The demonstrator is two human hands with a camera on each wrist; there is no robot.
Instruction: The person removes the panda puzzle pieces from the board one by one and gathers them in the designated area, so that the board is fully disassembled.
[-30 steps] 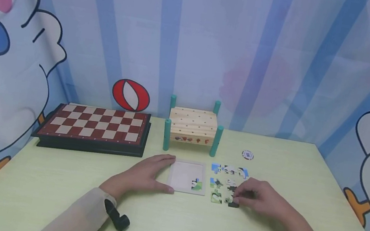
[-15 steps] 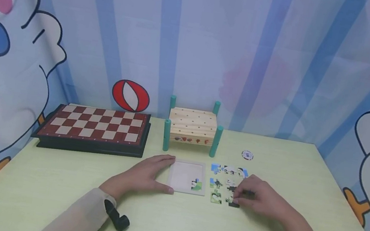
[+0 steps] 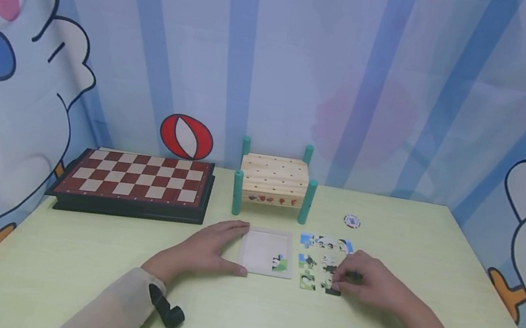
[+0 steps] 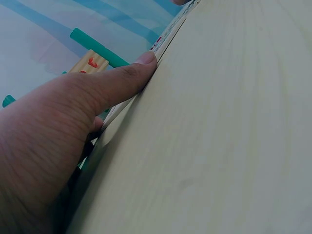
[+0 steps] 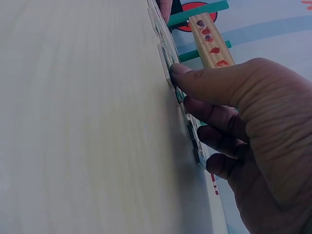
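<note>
My left hand (image 3: 200, 249) rests at the left side of a shallow white puzzle tray (image 3: 254, 268), thumb at the lower corner and fingers at the upper one. One panda-picture puzzle piece (image 3: 280, 263) lies in the tray's lower right. In the left wrist view the thumb (image 4: 122, 80) touches the tray's edge. Loose puzzle pieces (image 3: 308, 261) lie in rows right of the tray. My right hand (image 3: 368, 281) pinches a puzzle piece (image 3: 326, 283) at the lower right of these rows, fingers curled; the fingers partly cover it. In the right wrist view the thumb (image 5: 209, 83) touches the pieces.
A red-and-white chessboard (image 3: 137, 175) on a dark base stands at the back left. A small wooden rack (image 3: 274, 174) with green posts is behind the tray. A round chip (image 3: 352, 221) lies at the back right. A printed curtain (image 3: 289, 65) hangs behind the table (image 3: 238, 320).
Almost nothing differs: both hands keep their places, and the right hand stays at the same pieces. The view shifts very slightly.
</note>
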